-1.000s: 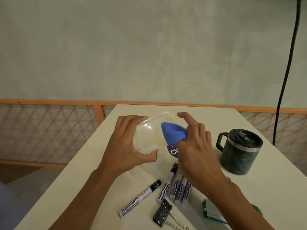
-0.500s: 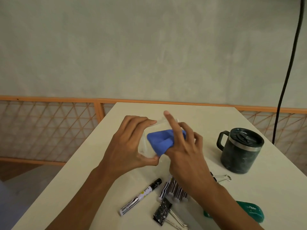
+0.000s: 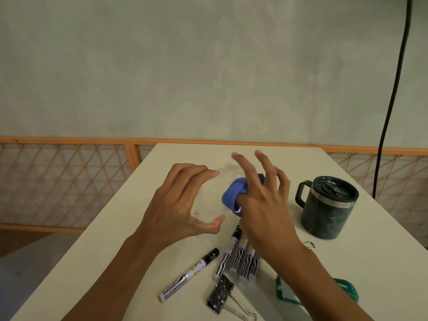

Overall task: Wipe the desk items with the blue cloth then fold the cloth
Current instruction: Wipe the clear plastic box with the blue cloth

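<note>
The left hand (image 3: 178, 205) grips a clear case (image 3: 209, 195) (barely visible) in a wide C. At its 3 o'clock, the right hand (image 3: 261, 205) pinches the blue cloth (image 3: 231, 195), fingers (image 3: 243, 166) splayed.

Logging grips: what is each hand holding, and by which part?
Left hand: clear case, by opposite edges. Right hand: blue cloth, bunched in its palm.

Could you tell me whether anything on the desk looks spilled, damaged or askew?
Nothing stands out. The mug stands upright, lid on, no spill; the markers and binder clip lie loose. The right hand holds the bunched blue cloth, the left hand a clear case.
</note>
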A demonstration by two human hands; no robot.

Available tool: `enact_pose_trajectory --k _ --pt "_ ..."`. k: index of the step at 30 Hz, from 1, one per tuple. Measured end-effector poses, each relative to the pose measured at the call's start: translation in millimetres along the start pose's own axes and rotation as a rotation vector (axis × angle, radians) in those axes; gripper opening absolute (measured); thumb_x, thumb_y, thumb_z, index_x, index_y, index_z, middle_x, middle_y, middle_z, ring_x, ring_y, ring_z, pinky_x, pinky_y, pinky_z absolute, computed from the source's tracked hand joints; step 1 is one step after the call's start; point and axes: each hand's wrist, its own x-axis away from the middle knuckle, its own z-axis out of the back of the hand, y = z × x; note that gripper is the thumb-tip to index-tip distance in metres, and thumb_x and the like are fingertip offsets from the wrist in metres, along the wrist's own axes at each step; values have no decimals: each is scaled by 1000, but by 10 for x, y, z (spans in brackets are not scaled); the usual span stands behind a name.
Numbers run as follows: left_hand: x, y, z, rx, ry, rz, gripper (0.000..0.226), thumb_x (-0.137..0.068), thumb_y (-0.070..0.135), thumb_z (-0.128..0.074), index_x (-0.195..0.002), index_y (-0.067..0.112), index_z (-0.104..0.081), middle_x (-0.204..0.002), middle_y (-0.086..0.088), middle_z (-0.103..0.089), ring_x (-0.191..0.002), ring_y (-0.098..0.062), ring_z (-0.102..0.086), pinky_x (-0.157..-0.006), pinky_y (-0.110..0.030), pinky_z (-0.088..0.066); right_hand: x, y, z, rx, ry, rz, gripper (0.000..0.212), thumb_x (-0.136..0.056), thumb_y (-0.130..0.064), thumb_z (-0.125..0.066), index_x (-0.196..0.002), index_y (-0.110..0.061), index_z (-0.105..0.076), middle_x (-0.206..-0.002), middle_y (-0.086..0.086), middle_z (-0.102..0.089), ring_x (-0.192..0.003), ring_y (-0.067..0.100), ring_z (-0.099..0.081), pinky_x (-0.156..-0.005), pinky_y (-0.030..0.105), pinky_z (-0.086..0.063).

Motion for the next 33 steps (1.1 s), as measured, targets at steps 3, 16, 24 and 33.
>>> enact_pose_trajectory --k 3,16,24,33 --pt "23 72 -37 21 7 -16 78 -75 51 -92 -129 -3 -72 -124 -15 -72 -114 -34 -66 -104 -41 -54 11 -208 -13 -129 48 33 11 -64 -14 -74 -70 -21 -69 -168 2 -32 -161 40 -13 -119 66 -26" --pt "58 44 -75 72 78 35 93 -84 75 -75 -127 -7 -70 -128 -17 -73 -123 -30 -61 -114 -34 -46 3 -362 -29 -532 117 21 20 -66 -1 -57 -66 -20 -65 -176 -9 -14 -165 28 2 -127 67 -8" --pt "-11 133 -94 91 113 41 66 -102 58 -62 -127 -4 -64 -120 -22 -73 -119 -30 -58 -107 -37 -48 -30 -514 33 -435 141 57 29 -62 5 -64 -76 -20 -64 -177 -11 -9 -164 28 -1 -127 67 -11" --pt "-18 -16 71 43 24 108 83 -69 51 -96 -128 -2 -71 -125 -13 -71 -116 -33 -66 -114 -21 -39 1 -176 95 -96 58 158 29 -64 -2 -79 -62 -26 -62 -178 5 -13 -163 44 2 -121 78 -11"
